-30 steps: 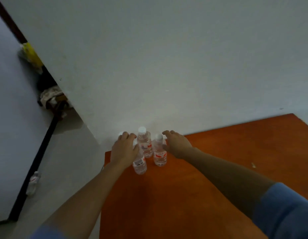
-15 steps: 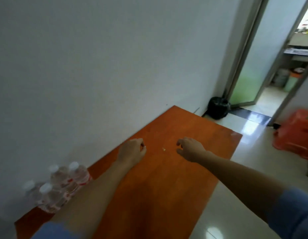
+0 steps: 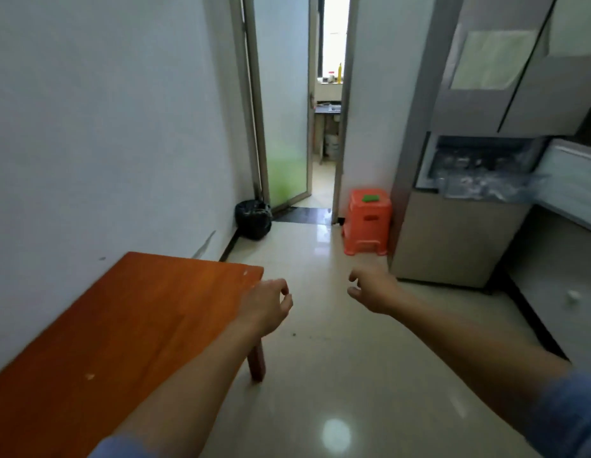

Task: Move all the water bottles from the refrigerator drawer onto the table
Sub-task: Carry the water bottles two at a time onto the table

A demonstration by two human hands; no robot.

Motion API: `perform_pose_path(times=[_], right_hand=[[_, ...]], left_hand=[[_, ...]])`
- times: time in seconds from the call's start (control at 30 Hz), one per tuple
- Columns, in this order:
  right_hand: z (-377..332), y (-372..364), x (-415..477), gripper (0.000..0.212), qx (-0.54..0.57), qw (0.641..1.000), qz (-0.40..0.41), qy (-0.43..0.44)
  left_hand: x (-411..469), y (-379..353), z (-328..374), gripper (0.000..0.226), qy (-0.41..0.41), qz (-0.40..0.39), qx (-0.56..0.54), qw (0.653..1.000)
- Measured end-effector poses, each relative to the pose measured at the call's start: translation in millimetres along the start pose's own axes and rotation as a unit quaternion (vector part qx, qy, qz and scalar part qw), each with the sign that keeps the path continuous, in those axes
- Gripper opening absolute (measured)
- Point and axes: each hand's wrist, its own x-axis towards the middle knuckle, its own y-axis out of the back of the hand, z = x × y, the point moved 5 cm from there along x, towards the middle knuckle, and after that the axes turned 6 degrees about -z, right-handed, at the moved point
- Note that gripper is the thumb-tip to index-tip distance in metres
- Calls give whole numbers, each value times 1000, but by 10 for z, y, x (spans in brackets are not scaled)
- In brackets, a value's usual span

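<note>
Orange: one table, one stool; left hand and right hand, each grip slack, empty.

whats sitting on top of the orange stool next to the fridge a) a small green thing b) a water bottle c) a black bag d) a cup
a: a small green thing lies flat on the seat of the orange stool, while the black bag stands on the floor by the wall.
</note>
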Motion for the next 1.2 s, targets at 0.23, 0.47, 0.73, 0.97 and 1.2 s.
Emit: perform_pose_path(times=[0.23, 0.47, 0.73, 0.97, 1.2], right_hand=[[1587, 349, 244, 40, 34, 995, 26, -95], [2707, 567, 993, 35, 48, 985, 41, -162], [3816, 1370, 1959, 41, 77, 963, 86, -243], [4855, 1478, 2403, 37, 99, 944, 77, -304], [6148, 1795, 3171, 39, 112, 939, 88, -314]], left_hand=[[1142, -577, 1268, 20, -91, -39, 21, 995], [2654, -1057, 2031, 14, -162, -57, 5, 985], [4502, -1250, 2808, 14, -253, -85, -19, 963], [5474, -1821, 3600, 17, -307, -136, 6, 942], [6579, -2343, 4434, 17, -328, -130, 8, 936]])
